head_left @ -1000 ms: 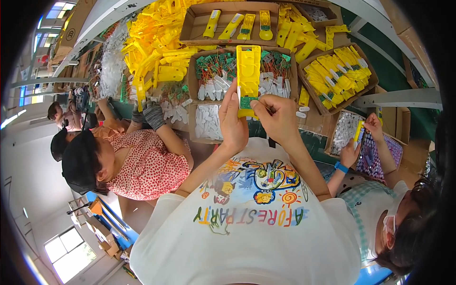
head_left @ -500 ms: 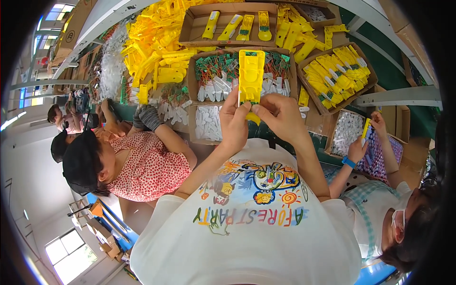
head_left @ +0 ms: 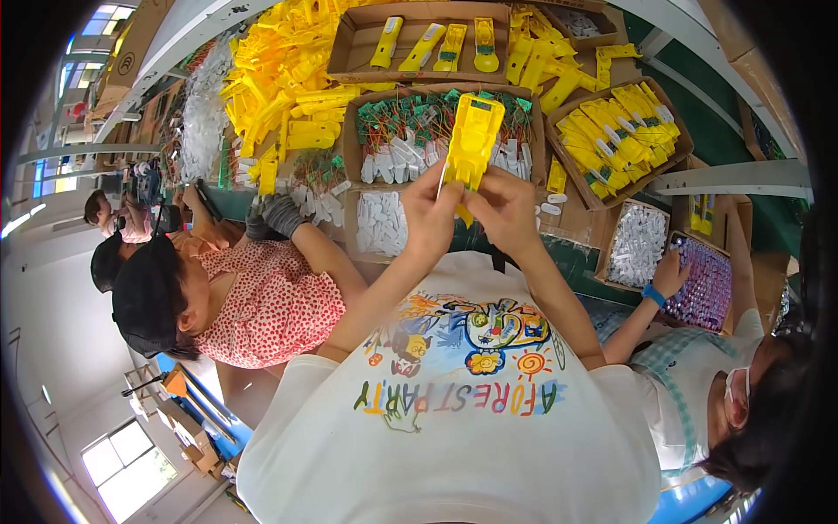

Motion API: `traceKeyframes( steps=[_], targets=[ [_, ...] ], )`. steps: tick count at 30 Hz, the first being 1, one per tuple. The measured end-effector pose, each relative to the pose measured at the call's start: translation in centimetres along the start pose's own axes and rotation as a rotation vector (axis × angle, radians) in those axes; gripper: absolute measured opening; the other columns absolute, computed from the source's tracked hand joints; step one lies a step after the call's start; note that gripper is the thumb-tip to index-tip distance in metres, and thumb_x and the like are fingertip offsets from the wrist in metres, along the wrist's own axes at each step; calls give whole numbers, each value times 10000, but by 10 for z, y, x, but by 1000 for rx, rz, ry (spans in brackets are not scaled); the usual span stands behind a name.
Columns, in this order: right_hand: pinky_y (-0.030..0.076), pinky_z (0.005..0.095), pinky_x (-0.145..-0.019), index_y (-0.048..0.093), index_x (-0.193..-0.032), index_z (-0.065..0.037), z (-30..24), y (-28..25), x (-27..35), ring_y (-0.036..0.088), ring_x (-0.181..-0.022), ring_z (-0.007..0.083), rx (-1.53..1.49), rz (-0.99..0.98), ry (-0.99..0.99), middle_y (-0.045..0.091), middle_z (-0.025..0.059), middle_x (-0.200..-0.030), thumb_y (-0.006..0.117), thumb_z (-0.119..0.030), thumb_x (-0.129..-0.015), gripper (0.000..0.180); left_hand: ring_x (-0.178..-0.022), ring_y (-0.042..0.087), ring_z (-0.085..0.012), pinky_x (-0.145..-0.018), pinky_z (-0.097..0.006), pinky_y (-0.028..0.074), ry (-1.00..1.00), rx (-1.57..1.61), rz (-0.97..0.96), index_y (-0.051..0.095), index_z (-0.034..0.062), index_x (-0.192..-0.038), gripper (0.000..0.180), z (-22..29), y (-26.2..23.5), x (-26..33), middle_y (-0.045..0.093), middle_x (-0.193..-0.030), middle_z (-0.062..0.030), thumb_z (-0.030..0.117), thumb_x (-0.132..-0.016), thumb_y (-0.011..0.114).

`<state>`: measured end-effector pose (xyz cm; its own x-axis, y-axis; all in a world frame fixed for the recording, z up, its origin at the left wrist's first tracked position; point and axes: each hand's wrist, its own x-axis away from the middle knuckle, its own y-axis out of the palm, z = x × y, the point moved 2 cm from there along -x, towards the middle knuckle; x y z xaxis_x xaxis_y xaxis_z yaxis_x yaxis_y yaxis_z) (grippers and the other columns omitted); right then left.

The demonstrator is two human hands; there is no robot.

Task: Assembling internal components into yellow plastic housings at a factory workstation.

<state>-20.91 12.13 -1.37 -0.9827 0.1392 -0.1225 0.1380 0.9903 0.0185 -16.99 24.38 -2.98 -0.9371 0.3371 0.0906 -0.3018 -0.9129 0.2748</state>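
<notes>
A yellow plastic housing shell (head_left: 476,131), long and hollow with moulded ribs inside, stands tilted in front of me, its wide end up. My left hand (head_left: 428,214) pinches its lower part from the left, thumb over the near face. From the right, my right hand (head_left: 504,208) closes fingers and thumb on the same lower end. What lies between the fingertips is mostly hidden. Behind the shell is a cardboard box of green circuit boards (head_left: 406,116) with coloured wires and white plastic parts (head_left: 397,162). Nearer me, more small white pieces (head_left: 380,223) fill another box.
Loose yellow housings (head_left: 279,70) heap at the far left. A shallow carton (head_left: 349,52) holds several; another box (head_left: 611,140) is full on the right. Co-workers sit close by: a gloved hand (head_left: 281,217) at left, a hand with a blue wristband (head_left: 670,275) at right.
The shell has tilted rightward and turned slightly, and my hands have closed nearer together around its lower end. At right, the co-worker's hand has reached farther, to a box with yellow pieces.
</notes>
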Motion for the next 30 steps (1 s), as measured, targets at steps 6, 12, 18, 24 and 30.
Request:
traceKeyframes(
  steps=[6, 12, 18, 24, 30],
  targets=[
    [438, 275, -637, 541, -1050, -26, 44, -26, -2, 536, -660, 123, 274, -335, 249, 558, 53, -723, 481, -289, -921, 299, -867, 607, -151, -754, -279, 498, -120, 213, 68, 399, 28, -1279, 362, -11, -2, -11, 596, -1108, -113, 53, -918, 414],
    [469, 205, -570, 328, -1282, 5, -11, -56, -2, 583, -725, 154, -880, -208, 333, 574, 73, -743, 511, -306, -903, 524, -789, 603, -159, -734, -300, 501, -110, 15, 42, 350, 83, -1274, 331, 4, -29, -11, 589, -1062, -116, 97, -945, 375],
    [397, 176, -514, 564, -1000, -6, 12, -62, -32, 526, -715, 95, -126, -46, 345, 558, 33, -757, 469, -279, -943, 295, -783, 590, -126, -704, -261, 476, -209, -100, -13, 492, 35, -1129, 257, -9, -24, -2, 618, -963, -74, 96, -885, 540],
    [392, 316, -531, 608, -693, -20, 14, -19, -61, 504, -493, 175, 197, -24, 275, 519, 60, -535, 412, -473, -919, 543, -752, 624, -318, -635, -339, 472, 143, -677, -41, 485, 10, -1083, 338, -17, -18, 2, 624, -834, -190, 109, -799, 639],
    [416, 366, -598, 588, -724, -20, 27, -11, -80, 535, -608, 253, 397, 285, 370, 548, 85, -634, 373, -451, -936, 527, -722, 590, -410, -604, -434, 466, 162, -914, 54, 463, 22, -1141, 387, -8, -16, 11, 596, -801, -231, 93, -794, 617]
  ],
)
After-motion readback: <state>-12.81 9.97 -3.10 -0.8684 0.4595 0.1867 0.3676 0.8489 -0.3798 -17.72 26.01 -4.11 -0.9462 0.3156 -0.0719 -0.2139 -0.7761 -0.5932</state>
